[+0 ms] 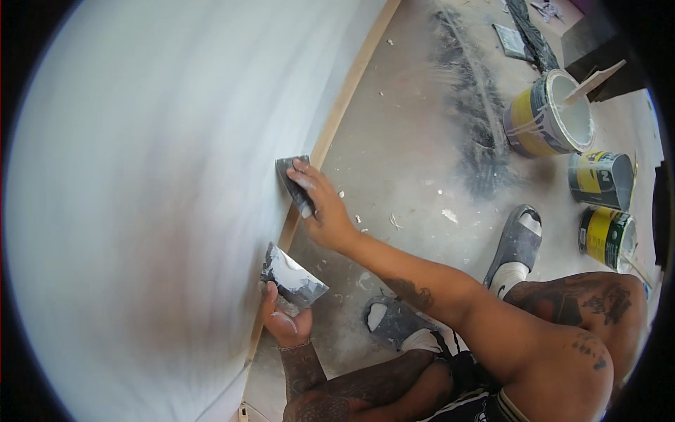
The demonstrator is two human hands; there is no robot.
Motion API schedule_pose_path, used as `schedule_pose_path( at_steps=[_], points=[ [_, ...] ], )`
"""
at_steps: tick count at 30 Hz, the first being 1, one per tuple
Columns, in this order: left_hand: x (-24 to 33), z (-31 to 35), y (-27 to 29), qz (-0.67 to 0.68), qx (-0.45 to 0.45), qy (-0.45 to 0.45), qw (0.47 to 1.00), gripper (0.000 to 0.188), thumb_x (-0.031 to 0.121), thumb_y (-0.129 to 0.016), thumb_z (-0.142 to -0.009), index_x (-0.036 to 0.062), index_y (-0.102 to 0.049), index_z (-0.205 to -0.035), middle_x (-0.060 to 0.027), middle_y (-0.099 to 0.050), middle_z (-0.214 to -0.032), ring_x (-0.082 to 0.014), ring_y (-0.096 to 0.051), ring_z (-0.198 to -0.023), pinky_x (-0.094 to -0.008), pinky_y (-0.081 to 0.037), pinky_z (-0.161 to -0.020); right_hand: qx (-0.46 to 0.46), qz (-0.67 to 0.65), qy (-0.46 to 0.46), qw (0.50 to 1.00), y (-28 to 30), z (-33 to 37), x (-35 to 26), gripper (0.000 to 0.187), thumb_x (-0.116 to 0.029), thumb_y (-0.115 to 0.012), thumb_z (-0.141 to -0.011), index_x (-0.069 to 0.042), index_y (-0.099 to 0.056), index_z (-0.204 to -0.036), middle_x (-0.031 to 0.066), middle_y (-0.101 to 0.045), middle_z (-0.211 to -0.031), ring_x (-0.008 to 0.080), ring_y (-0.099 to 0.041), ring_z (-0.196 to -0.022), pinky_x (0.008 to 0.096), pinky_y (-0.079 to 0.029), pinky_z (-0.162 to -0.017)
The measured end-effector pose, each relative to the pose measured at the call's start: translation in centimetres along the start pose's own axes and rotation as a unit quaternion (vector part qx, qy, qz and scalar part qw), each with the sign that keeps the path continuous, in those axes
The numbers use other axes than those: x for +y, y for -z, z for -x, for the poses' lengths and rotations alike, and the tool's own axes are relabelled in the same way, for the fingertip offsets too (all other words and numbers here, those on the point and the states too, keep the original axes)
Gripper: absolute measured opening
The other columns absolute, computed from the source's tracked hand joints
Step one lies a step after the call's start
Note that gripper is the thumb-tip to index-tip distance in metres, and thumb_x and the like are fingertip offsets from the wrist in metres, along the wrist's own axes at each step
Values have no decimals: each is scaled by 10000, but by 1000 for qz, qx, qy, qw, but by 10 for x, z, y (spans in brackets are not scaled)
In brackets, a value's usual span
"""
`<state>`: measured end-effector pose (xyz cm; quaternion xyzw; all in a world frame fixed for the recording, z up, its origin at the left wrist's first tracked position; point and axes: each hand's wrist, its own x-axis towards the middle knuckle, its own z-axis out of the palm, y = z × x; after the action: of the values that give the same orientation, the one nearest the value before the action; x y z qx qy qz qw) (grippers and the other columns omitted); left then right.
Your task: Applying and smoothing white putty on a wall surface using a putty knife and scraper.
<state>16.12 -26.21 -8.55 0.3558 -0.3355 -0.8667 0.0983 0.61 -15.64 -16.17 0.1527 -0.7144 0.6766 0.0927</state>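
Note:
My right hand (325, 211) is closed on a dark flat scraper (294, 184), its fingers pressed along the back. The scraper lies against the white wall (162, 176), just above the pale wooden strip along its foot. Lower and nearer to me, my left hand (287, 323) grips a wide putty knife (295, 279) by its handle, which is mostly hidden by the fingers. White filler is smeared over its dark blade, which is held close to the wall, apart from the other tool.
An open bucket (527, 119) with a wooden stick (594, 81) stands at the far right. Nearer are two yellow-and-dark tins (590, 179), (598, 235). My slippered feet rest on the dusty floor (394, 155), which has white crumbs. Black plastic (531, 35) lies at the back.

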Motion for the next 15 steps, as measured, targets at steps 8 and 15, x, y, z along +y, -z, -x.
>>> schedule_pose_path(
  at_steps=[8, 15],
  points=[
    [-8, -1, 7, 32, 24, -34, 999, 377, 189, -604, -884, 66, -575, -1239, -38, -638, -1194, -203, -612, -1082, -410, -489, -927, -60, -25, -13, 998, -9, 40, -8, 690, 146, -510, -719, -71, -487, -1374, 190, -426, -1448, 380, -412, -1339, 423, -320, -1127],
    [8, -4, 16, 46, 74, 58, 994, 266, 178, -570, -892, 91, -607, -1141, -37, -671, -1058, -165, -648, -934, -371, -557, -703, -256, -111, 22, 960, 62, 27, -55, 795, 188, -456, -631, -133, -530, -1354, 148, -467, -1433, 349, -413, -1352, 412, -359, -1119]
  ],
)
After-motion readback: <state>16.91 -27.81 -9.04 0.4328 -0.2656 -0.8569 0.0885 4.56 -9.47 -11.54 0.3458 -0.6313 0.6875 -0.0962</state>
